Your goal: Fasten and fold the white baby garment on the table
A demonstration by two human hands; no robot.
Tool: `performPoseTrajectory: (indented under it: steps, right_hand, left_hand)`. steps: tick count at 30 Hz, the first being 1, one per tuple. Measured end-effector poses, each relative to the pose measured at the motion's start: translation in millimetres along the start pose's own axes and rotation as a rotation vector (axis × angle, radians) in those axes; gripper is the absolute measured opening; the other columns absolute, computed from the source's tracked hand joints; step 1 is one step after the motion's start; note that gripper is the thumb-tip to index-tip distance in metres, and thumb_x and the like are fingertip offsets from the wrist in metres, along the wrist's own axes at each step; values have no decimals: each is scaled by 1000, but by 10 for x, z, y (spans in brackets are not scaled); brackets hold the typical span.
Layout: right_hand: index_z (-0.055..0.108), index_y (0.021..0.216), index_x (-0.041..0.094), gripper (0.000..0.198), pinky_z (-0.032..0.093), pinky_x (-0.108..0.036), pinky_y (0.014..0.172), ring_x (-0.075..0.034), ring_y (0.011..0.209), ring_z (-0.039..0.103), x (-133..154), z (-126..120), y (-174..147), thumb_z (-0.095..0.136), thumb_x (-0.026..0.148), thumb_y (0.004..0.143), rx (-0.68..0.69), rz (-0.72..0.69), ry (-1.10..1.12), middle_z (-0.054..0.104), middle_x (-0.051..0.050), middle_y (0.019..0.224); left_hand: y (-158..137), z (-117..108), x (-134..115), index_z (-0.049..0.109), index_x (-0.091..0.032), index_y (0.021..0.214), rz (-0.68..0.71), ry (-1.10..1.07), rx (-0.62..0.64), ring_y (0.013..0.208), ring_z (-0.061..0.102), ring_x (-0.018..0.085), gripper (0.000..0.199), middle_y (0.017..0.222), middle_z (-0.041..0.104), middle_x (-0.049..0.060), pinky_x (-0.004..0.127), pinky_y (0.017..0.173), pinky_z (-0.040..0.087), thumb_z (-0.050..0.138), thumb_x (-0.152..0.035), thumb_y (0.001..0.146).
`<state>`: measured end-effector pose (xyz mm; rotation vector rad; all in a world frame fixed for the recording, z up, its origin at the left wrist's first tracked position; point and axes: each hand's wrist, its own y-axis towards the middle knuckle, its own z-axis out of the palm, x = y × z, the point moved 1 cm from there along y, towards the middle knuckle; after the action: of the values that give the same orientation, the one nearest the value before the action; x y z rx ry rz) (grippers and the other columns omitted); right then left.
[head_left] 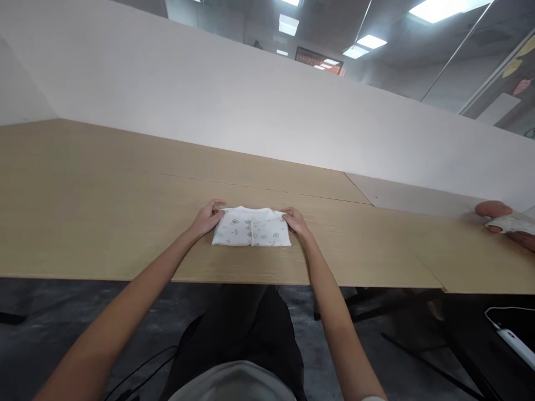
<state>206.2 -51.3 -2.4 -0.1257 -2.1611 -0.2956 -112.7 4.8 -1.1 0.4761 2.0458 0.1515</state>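
A white baby garment with small printed figures lies folded into a flat, wide shape on the wooden table. A line runs down its middle, and its neckline edge faces the wall. At its upper left corner my left hand is closed, thumb on top of the cloth and fingers at the far edge. My right hand pinches the upper right corner in much the same way. The fingertips under or behind the cloth are partly hidden.
The tan table runs up to a white wall with glass above. A doll in white cloth lies at the far right. Below, a white power strip sits on a black surface, and dark cables hang at lower left.
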Motion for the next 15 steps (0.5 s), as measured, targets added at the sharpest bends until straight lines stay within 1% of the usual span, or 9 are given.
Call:
performPoseTrajectory:
  steps: [3,5,11,15]
  right_hand:
    - [62,101,15,32,46,-25,60,-14,63,54,-24,-9,10,52,26,73,-3,-33,-20,61,-1,72]
    - [62,100,15,31,46,-26,63,-15,67,55,-26,-10,16,53,28,73,-26,-51,-24,61,-2,74]
    - [63,96,14,31,38,-23,54,-15,59,51,1,-1,20,58,33,71,-70,-59,-20,55,1,63]
    - [63,95,15,29,37,-24,55,-14,58,52,23,1,11,59,34,73,-97,-64,-88,56,2,60]
  left_hand:
    - [-17,-21,-18,52,-13,118,-9,-3,-22,67,53,16,52,71,56,1,27,63,44,52,-42,75]
    - [-22,-20,-17,52,-12,117,-23,-24,-42,70,55,17,55,74,58,2,28,65,46,54,-46,74]
    - [-11,-20,11,54,-13,113,-37,-95,-96,77,60,19,61,80,64,5,31,72,49,63,-53,68]
    - [0,-32,46,59,-14,106,-67,-66,-120,77,62,20,57,81,67,6,31,72,49,66,-54,65]
